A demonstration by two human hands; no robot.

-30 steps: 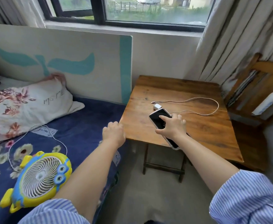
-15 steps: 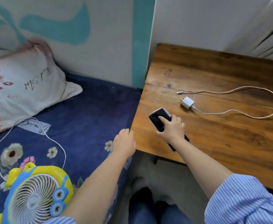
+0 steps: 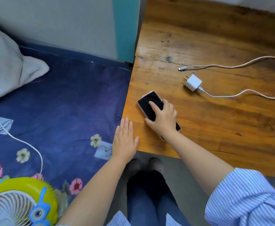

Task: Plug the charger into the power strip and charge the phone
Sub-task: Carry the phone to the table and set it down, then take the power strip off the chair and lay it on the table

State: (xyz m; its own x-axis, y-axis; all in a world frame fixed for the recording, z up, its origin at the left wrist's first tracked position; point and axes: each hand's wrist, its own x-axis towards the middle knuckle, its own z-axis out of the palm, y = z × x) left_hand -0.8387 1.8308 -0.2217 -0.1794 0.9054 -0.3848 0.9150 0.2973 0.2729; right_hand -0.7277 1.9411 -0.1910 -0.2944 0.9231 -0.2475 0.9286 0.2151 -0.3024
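Observation:
A dark-screened phone (image 3: pixel 150 103) lies flat on the wooden table (image 3: pixel 215 124) near its left front corner. My right hand (image 3: pixel 163 119) rests on top of it, fingers curled around its sides. My left hand (image 3: pixel 125 142) lies flat with fingers spread at the table's left edge, holding nothing. A white charger plug (image 3: pixel 193 82) with two prongs lies farther back on the table. Its white cable (image 3: pixel 241 95) loops off to the right, and the free connector end (image 3: pixel 181 69) lies just behind the plug. No power strip is in view.
A bed with a blue flowered sheet (image 3: pixel 65 101) fills the left side, with a pillow (image 3: pixel 8 69) at its head. A yellow toy fan (image 3: pixel 17 203) with a white cord (image 3: pixel 26 144) sits at the bottom left. My legs are below the table's front edge.
The view has tilted down and moved closer to the table. My left hand went from a loose fist to flat with fingers spread at the table's edge. My right hand stays on the phone.

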